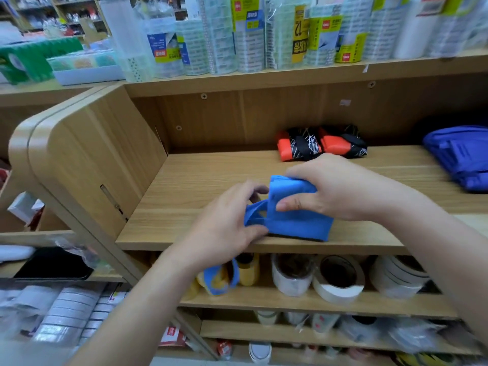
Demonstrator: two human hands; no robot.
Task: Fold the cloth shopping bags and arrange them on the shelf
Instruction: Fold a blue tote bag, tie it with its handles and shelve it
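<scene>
Both hands grip a folded blue bag at the front edge of the shelf

The left hand [227,220] pinches the blue bag [298,215] by its handle loop; the right hand [332,186] clamps the folded bundle from above, thumb in front. On the wooden shelf [211,170] behind lie two folded black-and-orange bags [320,143], with a dark blue bag [459,154] far right

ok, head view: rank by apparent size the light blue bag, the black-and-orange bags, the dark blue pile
1. light blue bag, though nearest the camera and partly covered by both hands
2. black-and-orange bags and dark blue pile: unsure, pile is cut off by the frame edge
</scene>
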